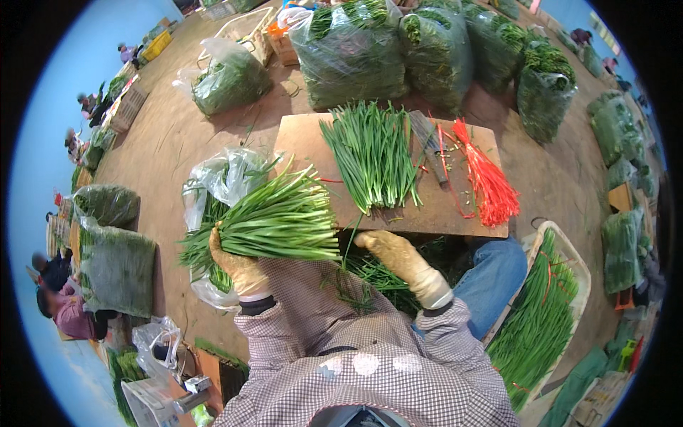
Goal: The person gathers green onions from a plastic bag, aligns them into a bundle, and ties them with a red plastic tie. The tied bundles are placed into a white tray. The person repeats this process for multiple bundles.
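My left hand (232,264), in a soiled work glove, grips a thick bunch of green leafy stalks that look like garlic chives (283,219), pale cut ends pointing right. My gloved right hand (400,259) is just right of those ends, below the board's near edge. A single loose leaf (349,245) hangs by its fingertips; whether they pinch it is unclear. On the wooden board (304,136) lies a second pile of chives (373,160), cut ends towards me. Right of it are a broad-bladed knife (424,131) and a bundle of red plastic ties (488,176).
An open plastic bag of chives (229,176) stands left of the board. To my right, a white crate (581,267) holds red-tied bunches. Loose leaves (379,277) lie over my lap. Filled bags (352,64) line the far side. Several people (69,309) sit along the left.
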Demonstrator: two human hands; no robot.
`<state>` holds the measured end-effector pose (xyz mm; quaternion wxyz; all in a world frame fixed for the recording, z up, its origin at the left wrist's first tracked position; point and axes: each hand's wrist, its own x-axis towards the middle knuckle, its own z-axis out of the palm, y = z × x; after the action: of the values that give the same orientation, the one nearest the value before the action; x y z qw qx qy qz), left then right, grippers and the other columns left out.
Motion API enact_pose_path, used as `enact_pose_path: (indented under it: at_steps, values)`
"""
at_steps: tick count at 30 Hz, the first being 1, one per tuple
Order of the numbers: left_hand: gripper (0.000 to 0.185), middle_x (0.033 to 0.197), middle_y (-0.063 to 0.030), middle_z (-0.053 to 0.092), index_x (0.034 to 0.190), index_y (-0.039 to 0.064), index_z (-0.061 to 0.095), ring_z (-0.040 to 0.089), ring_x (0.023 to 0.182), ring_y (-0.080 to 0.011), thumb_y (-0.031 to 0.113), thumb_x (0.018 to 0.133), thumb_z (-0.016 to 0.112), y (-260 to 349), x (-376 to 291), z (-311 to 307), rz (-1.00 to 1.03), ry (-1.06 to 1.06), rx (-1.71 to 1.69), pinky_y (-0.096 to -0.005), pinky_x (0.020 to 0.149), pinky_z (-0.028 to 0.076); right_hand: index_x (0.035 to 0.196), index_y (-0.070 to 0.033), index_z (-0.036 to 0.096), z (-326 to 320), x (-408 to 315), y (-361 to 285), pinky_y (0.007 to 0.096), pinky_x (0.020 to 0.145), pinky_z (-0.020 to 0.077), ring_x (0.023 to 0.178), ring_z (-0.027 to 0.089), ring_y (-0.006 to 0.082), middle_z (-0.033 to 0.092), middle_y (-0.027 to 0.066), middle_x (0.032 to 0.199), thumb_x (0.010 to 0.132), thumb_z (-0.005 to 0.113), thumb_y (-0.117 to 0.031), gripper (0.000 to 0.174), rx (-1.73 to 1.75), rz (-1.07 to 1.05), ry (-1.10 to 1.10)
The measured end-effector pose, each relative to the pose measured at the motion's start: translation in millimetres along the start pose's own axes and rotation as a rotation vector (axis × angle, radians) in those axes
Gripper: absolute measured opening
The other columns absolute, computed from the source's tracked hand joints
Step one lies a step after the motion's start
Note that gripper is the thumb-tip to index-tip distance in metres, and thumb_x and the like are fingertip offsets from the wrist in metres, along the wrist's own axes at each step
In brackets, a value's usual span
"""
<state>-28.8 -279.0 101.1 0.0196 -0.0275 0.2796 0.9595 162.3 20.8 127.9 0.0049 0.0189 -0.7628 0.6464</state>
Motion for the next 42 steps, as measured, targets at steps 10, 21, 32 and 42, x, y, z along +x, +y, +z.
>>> enact_pose_path:
  at_steps: [10, 21, 32, 42]
  values:
    - [0.034, 0.114, -0.0122, 0.072, 0.111, 0.010, 0.071, 0.067, 0.103, -0.0309, 0.036, 0.094, 0.057, -23, -18, 17, -0.148, -0.019, -0.085, -0.0491, 0.093, 0.055, 0.107, -0.001, 0.059, 77, -2, -29, 0.0273, 0.083, 0.0491, 0.093, 0.057, 0.0119, 0.061, 0.0045, 0.105, 0.096, 0.067, -0.012, 0.018, 0.354, 0.047, 0.362]
    - [0.035, 0.114, -0.0095, 0.071, 0.117, 0.010, 0.070, 0.067, 0.102, -0.0279, 0.035, 0.095, 0.058, -21, -9, 22, -0.086, -0.060, -0.084, -0.0456, 0.093, 0.055, 0.124, 0.001, 0.061, 18, -29, -17, 0.0325, 0.082, 0.0557, 0.088, 0.069, 0.0259, 0.066, 0.0149, 0.119, 0.103, 0.057, -0.039, 0.046, 0.359, 0.115, 0.087]
    - [0.032, 0.106, -0.0031, 0.067, 0.122, 0.009, 0.061, 0.064, 0.097, -0.0190, 0.023, 0.094, 0.063, -27, 0, 35, -0.113, -0.152, -0.143, -0.0390, 0.092, 0.054, 0.120, 0.003, 0.063, 88, 16, -16, 0.0317, 0.084, 0.0534, 0.094, 0.066, 0.0179, 0.072, 0.0087, 0.103, 0.094, 0.069, -0.015, 0.032, 0.804, 0.209, 0.425]
    - [0.033, 0.110, -0.0034, 0.068, 0.122, 0.011, 0.065, 0.064, 0.100, -0.0192, 0.026, 0.093, 0.062, -12, 8, 31, -0.081, -0.135, -0.211, -0.0378, 0.095, 0.052, 0.115, -0.001, 0.065, 41, -31, 16, 0.0401, 0.100, 0.0485, 0.118, 0.060, 0.0269, 0.066, 0.0149, 0.120, 0.102, 0.057, -0.034, 0.036, 0.331, 0.005, 0.116]
